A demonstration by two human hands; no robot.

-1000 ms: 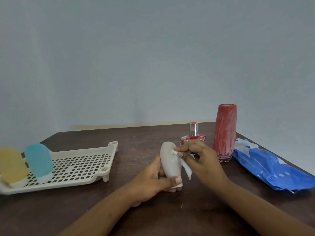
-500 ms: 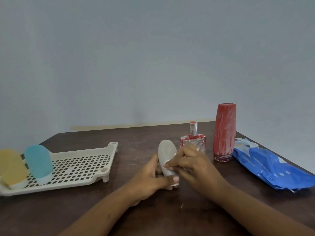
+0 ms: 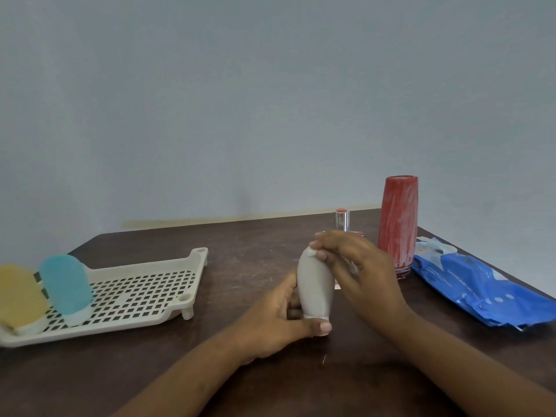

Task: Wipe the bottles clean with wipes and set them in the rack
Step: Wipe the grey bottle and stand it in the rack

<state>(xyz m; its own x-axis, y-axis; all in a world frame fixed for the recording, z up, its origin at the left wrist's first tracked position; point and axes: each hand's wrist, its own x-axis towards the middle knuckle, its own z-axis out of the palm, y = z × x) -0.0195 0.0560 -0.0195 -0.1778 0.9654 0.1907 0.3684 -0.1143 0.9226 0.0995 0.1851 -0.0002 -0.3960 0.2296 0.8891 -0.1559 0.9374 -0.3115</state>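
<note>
One hard rub may tip the bottle: left hand is gripping its base, right hand pinching a wipe atop it.

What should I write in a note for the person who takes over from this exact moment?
Left hand grips the grey bottle at its lower end, cap end down.
Right hand pinches a wipe against the bottle's top.
Done: blue bottle and yellow bottle stand in the rack.
Left: finish the grey bottle and rack it, then wipe and rack the tall red bottle and the small glass bottle behind the right hand. Both stand on the table beside the wipes pack.
</note>
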